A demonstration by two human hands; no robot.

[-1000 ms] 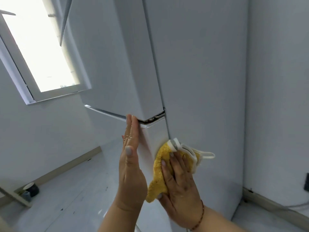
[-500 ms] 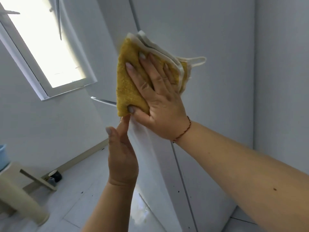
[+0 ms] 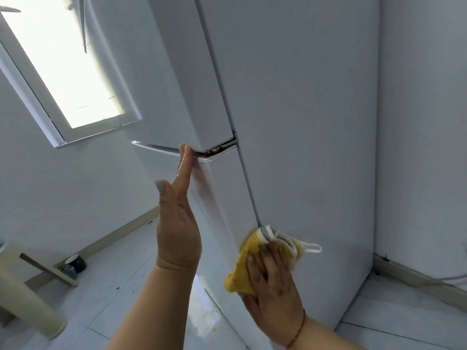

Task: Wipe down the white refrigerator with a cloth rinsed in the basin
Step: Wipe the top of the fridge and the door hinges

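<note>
Pressing a folded yellow cloth (image 3: 243, 267) flat against the side panel of the white refrigerator (image 3: 303, 122), just right of the seam between door and cabinet, with the right hand (image 3: 274, 286) spread over it, fingers straight and pointing up. Bracing the lower door edge with the left hand (image 3: 178, 228), fingers straight and held together, fingertips up at the chrome trim (image 3: 156, 148) and hinge (image 3: 222, 147) where the two doors meet, thumb standing apart.

Soft and limp, by the look of it, this cloth: thick terry with a white binding and a loose hanging loop (image 3: 312, 247) sticking out beyond the right fingertips. Probably damp, so a little heavier than dry and inclined to drag rather than slide. Best kept folded under a flat palm, as here; no need to pinch. Worth tucking the loop in so it does not catch on the hinge.

Hard, smooth and glossy, the panel; likely slick once wet. Heavy and unlikely to shift under wiping pressure, though the door could swing, hence the bracing palm. Basin not in view.
</note>
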